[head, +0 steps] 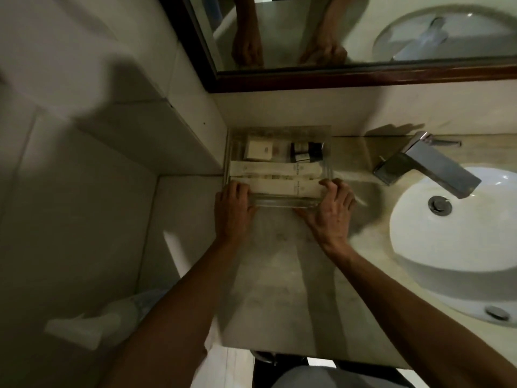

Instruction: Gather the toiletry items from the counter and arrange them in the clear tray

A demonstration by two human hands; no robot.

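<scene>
Clear acrylic makes the tray (279, 201) hard to read in the head view: it sits on the counter (279, 261) in the corner under the mirror (363, 37), holding two long white packets (275, 187), a white box (258, 151) and dark bottles (306, 152). The left hand (233, 210) and right hand (331, 211) each curl around a near corner. A hard shove could knock it against the wall and topple the bottles, or skew the packets out of line.
</scene>
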